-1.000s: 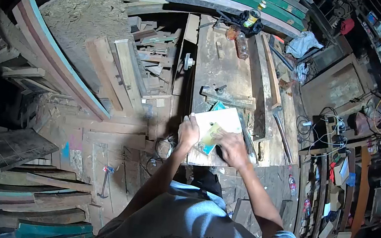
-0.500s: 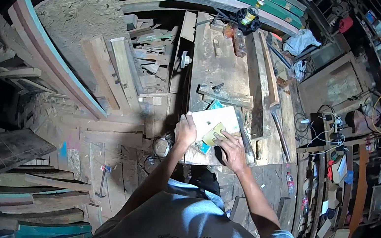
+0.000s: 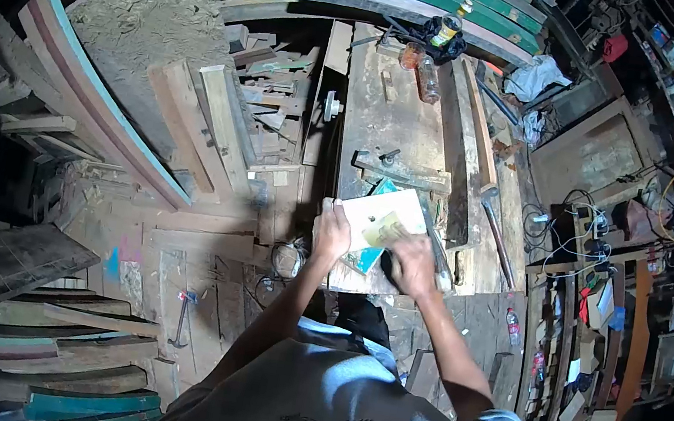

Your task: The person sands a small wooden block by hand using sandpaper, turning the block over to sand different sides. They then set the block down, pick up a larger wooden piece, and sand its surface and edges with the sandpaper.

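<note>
In the head view, a flat, pale white panel with straight edges lies slanted across the near end of the wooden workbench, with a small dark spot or hole near its middle and a bright, evenly lit face. A blue-green piece shows from under it at the far and near edges; the rest of that piece is covered, so its shape cannot be made out. On the panel's right half lies a thin yellowish sheet, partly hidden by the right hand and softened by blur. The left hand is closed around the panel's left edge, thumb on the upper face, while its other fingertips are mostly out of sight. The right hand's fingers are bent down over the sheet and touch it; they are too blurred to tell how far open they are or whether they pinch it.
</note>
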Demonstrator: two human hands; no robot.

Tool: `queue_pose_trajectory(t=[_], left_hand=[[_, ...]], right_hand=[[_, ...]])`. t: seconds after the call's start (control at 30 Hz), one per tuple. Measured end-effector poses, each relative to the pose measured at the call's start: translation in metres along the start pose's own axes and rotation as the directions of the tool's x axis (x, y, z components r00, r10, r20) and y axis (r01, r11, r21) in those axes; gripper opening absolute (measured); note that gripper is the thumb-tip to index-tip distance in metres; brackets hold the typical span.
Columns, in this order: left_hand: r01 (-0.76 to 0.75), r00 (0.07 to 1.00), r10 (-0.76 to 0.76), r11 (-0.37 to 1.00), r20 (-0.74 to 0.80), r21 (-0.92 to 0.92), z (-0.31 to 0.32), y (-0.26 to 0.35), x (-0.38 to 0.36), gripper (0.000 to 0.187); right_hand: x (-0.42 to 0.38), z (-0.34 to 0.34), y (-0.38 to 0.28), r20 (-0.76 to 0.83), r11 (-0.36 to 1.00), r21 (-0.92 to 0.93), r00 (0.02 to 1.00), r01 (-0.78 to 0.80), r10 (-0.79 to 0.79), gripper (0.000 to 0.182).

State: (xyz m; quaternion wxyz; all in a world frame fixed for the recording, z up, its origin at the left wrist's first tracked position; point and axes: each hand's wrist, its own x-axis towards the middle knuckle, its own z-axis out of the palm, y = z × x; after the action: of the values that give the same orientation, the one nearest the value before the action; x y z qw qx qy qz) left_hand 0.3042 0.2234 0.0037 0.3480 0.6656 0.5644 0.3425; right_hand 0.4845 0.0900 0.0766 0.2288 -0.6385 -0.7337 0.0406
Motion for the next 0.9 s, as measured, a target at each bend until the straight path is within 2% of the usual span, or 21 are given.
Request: queue_pose_trajectory(t=[0.03,0.1,0.13,0.17,0.23,0.27,0.3,0.37,0.4,0.43,0.5,0.53,0.57,0.63,0.67,0.7,0.77,0.8,0.83,0.9], left_hand=[[0.023,0.999,-0.023,1.0,0.031,-0.01,0.001,-0.002,-0.001,0.047],[0.067,0.994,-0.064,0.997,0.091,-0.034,-0.002,0.0,0.002,0.048],[-0.037,0.998,0.037,0.999,0.043,0.009,0.008,-0.015,-0.001,0.05],[-0.136,0.991,0.136,0.989,-0.006,0.062,0.011,-0.021,-0.003,0.051],[-0.085,0.996,0.084,0.995,0.034,0.057,0.016,-0.029,-0.001,0.054],[-0.048,0.997,0.045,0.997,0.065,0.054,0.011,-0.021,0.003,0.055],[0.022,0.996,-0.024,1.0,0.088,0.016,-0.003,-0.003,0.004,0.055],[0.173,0.974,-0.162,0.983,0.156,-0.056,-0.022,0.03,0.002,0.055],[0.116,0.985,-0.11,0.993,0.136,-0.033,-0.014,0.017,0.004,0.053],[0.114,0.986,-0.109,0.993,0.123,-0.031,-0.006,0.005,0.001,0.05],[0.093,0.992,-0.09,0.995,0.089,-0.03,-0.008,0.01,0.006,0.046],[0.177,0.975,-0.169,0.983,0.144,-0.049,-0.013,0.016,0.005,0.045],[0.177,0.975,-0.169,0.983,0.142,-0.051,-0.016,0.019,0.003,0.046],[0.175,0.977,-0.166,0.982,0.135,-0.065,-0.016,0.023,0.004,0.047],[0.183,0.975,-0.174,0.982,0.14,-0.054,-0.015,0.02,0.004,0.051],[0.18,0.976,-0.174,0.983,0.13,-0.042,-0.013,0.018,0.002,0.052],[0.169,0.981,-0.166,0.985,0.104,-0.018,-0.01,0.015,0.003,0.053],[0.176,0.979,-0.17,0.984,0.115,-0.041,-0.013,0.019,0.004,0.054],[0.167,0.981,-0.161,0.985,0.111,-0.039,-0.015,0.023,0.004,0.054],[0.151,0.983,-0.147,0.988,0.109,-0.036,-0.015,0.024,0.002,0.053]], right_hand=[[-0.003,-0.005,-0.008,0.034,0.993,0.109,0.998,0.055,-0.059,0.035],[-0.002,-0.006,0.018,0.024,0.999,0.016,0.999,-0.043,0.043,0.033],[0.001,-0.004,0.027,-0.141,0.985,-0.007,0.975,-0.174,0.171,0.034],[0.009,-0.007,0.032,-0.196,0.962,-0.013,0.944,-0.274,0.266,0.036],[0.0,-0.006,0.016,0.004,0.986,-0.01,0.986,-0.168,0.168,0.036],[-0.009,-0.008,0.012,0.115,0.997,0.016,0.99,0.077,-0.079,0.04],[-0.011,-0.014,0.009,0.12,0.993,0.045,0.986,0.113,-0.118,0.04],[-0.008,-0.014,0.032,-0.041,0.997,-0.004,0.996,-0.083,0.082,0.036],[-0.001,-0.012,0.04,-0.169,0.974,-0.021,0.961,-0.225,0.218,0.04],[-0.001,-0.009,0.042,-0.182,0.955,-0.003,0.939,-0.298,0.292,0.039],[-0.005,-0.005,0.024,-0.036,0.996,-0.021,0.995,-0.091,0.09,0.028],[-0.01,-0.005,0.011,0.057,0.999,0.039,0.998,0.029,-0.032,0.028],[-0.009,-0.01,-0.002,0.044,0.994,0.073,0.996,0.078,-0.082,0.028],[-0.014,0.0,0.035,0.032,0.998,0.024,0.998,-0.059,0.058,0.031],[-0.007,-0.004,0.039,-0.125,0.988,-0.022,0.981,-0.155,0.151,0.034],[-0.003,-0.007,0.039,-0.189,0.965,-0.014,0.948,-0.261,0.254,0.039],[-0.006,0.001,0.017,-0.102,0.98,-0.012,0.976,-0.197,0.195,0.035],[-0.011,0.0,0.008,0.033,0.998,-0.004,0.998,-0.061,0.061,0.039],[-0.016,0.003,-0.004,0.057,0.998,0.063,0.998,-0.026,0.022,0.04],[-0.013,0.001,0.013,-0.013,1.0,0.025,1.0,-0.018,0.019,0.04]])
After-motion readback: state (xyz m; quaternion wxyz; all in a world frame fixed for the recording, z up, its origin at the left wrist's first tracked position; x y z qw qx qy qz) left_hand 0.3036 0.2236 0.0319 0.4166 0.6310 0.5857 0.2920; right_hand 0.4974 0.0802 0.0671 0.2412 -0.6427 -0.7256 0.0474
